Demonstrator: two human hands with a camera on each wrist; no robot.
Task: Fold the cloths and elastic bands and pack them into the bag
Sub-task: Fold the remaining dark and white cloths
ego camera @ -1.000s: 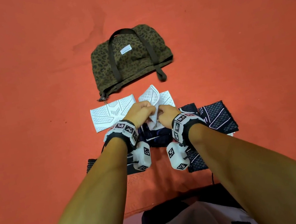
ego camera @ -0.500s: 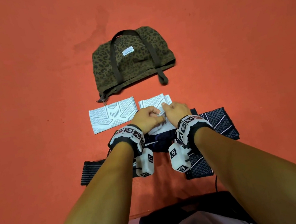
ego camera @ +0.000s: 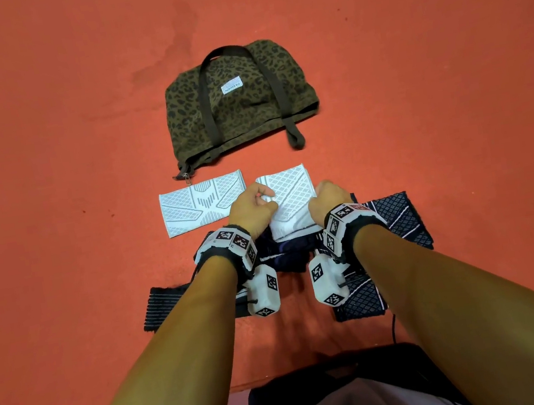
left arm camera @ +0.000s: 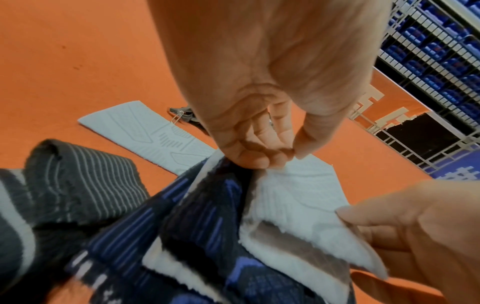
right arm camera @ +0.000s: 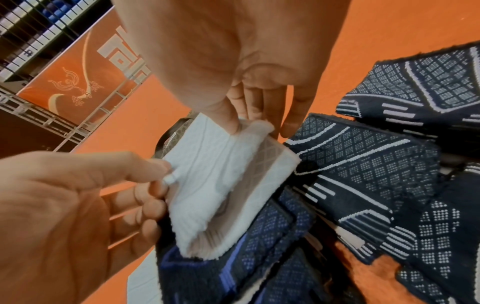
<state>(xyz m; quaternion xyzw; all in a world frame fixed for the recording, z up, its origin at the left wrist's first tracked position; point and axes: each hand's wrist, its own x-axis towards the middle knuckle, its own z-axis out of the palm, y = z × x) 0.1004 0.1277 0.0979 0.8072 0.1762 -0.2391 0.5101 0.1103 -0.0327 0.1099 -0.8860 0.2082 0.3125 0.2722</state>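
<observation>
I have both hands on the second white band (ego camera: 287, 199), which now lies doubled over and nearly flat on the orange floor (ego camera: 62, 163), its near edge resting on the dark blue cloth (ego camera: 286, 251). A second ago it stood up in a loose peak between my hands; half a second ago it was coming down; now the fold is laid. My left hand (ego camera: 251, 210) pinches the band's left edge between thumb and curled fingers, plain in the left wrist view (left arm camera: 259, 148). My right hand (ego camera: 329, 198) pinches the right edge, thumb on top and fingers underneath, with the two layers gaping open toward the wrist (right arm camera: 249, 115). I judge this fold nearly finished: it wants pressing flat, then letting go.

The first white band (ego camera: 203, 203) lies flat just left of it, already folded, toward the far side of the floor from me. The grey striped band (ego camera: 170, 303) lies at my left, nearer me, and the dark checked cloths (ego camera: 400, 220) are heaped at my right, still loose.

The leopard-print bag (ego camera: 240, 102) lies flat beyond the white bands, handles on top, its zip pull (ego camera: 186, 177) just off the first band's far corner. Its mouth looks closed and I see nothing in it, so packing is not yet begun.
</observation>
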